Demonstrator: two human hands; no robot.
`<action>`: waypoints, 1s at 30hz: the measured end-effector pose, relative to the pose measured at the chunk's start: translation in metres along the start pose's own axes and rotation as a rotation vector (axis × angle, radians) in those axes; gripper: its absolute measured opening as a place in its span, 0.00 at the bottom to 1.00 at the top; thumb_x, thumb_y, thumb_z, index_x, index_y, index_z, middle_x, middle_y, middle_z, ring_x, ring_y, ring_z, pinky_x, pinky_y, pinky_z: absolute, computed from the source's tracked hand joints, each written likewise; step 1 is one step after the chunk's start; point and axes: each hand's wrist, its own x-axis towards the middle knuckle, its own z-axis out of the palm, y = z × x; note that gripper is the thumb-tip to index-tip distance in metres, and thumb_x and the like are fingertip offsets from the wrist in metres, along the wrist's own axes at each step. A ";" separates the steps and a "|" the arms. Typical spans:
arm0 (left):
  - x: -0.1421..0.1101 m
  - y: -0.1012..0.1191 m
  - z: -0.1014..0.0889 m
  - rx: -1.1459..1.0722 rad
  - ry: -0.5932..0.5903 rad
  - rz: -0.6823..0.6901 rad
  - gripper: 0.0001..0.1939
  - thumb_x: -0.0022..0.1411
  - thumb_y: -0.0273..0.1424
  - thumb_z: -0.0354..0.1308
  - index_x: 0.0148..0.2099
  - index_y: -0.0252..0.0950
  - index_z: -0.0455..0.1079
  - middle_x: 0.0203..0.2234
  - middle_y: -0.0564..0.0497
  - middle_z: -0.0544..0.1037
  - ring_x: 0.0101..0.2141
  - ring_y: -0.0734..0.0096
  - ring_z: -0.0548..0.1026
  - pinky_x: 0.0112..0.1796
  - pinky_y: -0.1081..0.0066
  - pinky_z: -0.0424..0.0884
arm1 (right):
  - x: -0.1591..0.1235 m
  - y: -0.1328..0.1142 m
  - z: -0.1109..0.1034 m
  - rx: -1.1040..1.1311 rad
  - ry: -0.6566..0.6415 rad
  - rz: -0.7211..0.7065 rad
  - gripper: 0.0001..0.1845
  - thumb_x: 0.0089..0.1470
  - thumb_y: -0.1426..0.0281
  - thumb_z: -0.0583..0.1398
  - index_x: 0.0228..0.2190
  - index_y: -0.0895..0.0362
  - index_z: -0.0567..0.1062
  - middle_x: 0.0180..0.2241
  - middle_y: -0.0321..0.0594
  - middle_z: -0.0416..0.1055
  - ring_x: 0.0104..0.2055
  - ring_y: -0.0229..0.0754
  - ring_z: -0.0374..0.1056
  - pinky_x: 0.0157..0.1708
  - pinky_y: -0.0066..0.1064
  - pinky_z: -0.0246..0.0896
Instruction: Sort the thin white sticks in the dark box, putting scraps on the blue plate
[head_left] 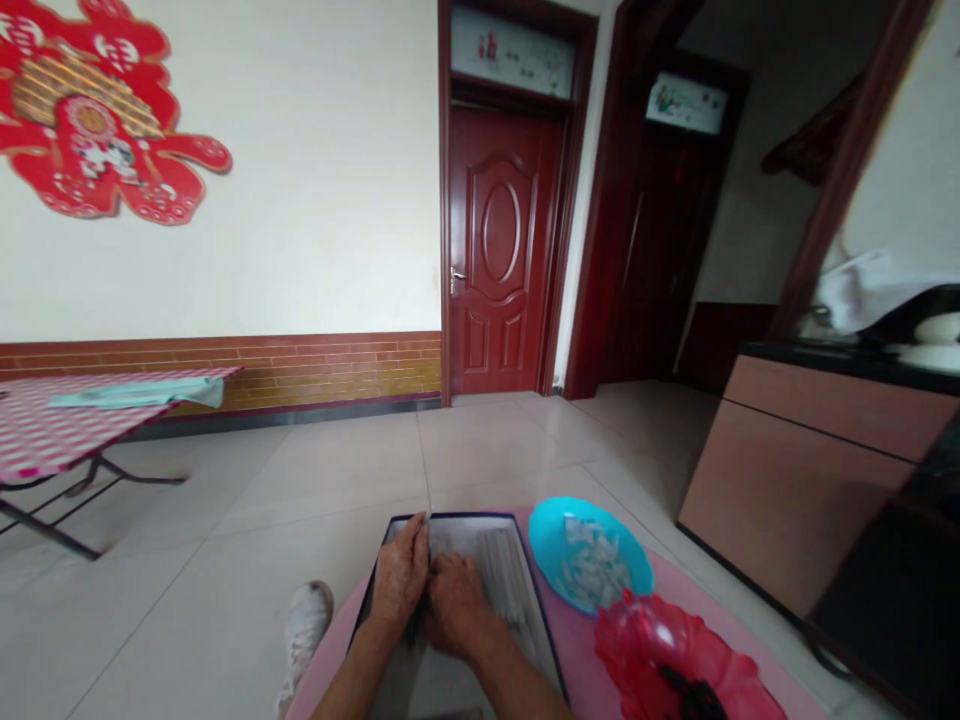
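A shallow, dark-rimmed tray (459, 533) is set on the pink surface (576, 648), and both hands are held over its left and middle part. By the left hand (401, 578), whose fingers are stretched forward and pressed together, a thin piece (428, 516) appears to be pinched; only its pale tip is shown past the fingertips, near the far rim. The fingers of the right hand (454, 598) are curled inward just beside the left; what is gripped under them, if anything, cannot be told, since the palm is turned away.

Inside the tray, to the right of the right hand, a bundle of pale strips (502, 572) is laid lengthwise, side by side. Outside it, on the right, a blue bowl (544, 535) is filled with small whitish pieces (596, 565), and a red dish (637, 635) is placed nearer, with something dark in it.

The strips are judged to be light, thin and rather slick, easily bent or creased, and prone to cling or slide in numbers. A single one is best lifted by a free end, between thumb and forefinger, with little pressure; the bundle is best steadied along its long edges, so that its order is not disturbed.
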 end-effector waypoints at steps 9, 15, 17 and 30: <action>-0.002 -0.002 0.001 -0.010 0.014 0.026 0.21 0.65 0.38 0.44 0.49 0.35 0.73 0.39 0.44 0.81 0.36 0.62 0.80 0.39 0.67 0.75 | 0.005 -0.006 -0.009 -0.015 0.051 -0.012 0.23 0.50 0.69 0.55 0.48 0.60 0.72 0.41 0.51 0.73 0.45 0.53 0.66 0.47 0.46 0.58; -0.001 0.002 -0.003 -0.003 0.042 0.031 0.22 0.66 0.38 0.43 0.52 0.33 0.70 0.34 0.46 0.82 0.31 0.63 0.80 0.34 0.67 0.76 | 0.012 0.001 -0.043 -0.046 0.077 0.076 0.13 0.51 0.73 0.54 0.33 0.58 0.78 0.35 0.47 0.76 0.39 0.48 0.69 0.41 0.37 0.61; -0.002 0.002 -0.002 0.016 0.037 0.065 0.22 0.66 0.37 0.43 0.54 0.33 0.69 0.34 0.45 0.82 0.31 0.63 0.80 0.34 0.68 0.75 | 0.013 0.015 -0.059 -0.042 0.109 0.093 0.13 0.52 0.72 0.54 0.31 0.56 0.79 0.34 0.46 0.76 0.38 0.46 0.70 0.40 0.34 0.60; -0.009 0.006 0.010 0.019 -0.060 0.195 0.20 0.66 0.35 0.43 0.54 0.36 0.69 0.42 0.46 0.81 0.39 0.61 0.80 0.43 0.65 0.74 | -0.073 0.192 -0.106 -0.116 0.142 0.420 0.13 0.43 0.80 0.56 0.24 0.56 0.78 0.28 0.41 0.76 0.35 0.44 0.70 0.39 0.31 0.58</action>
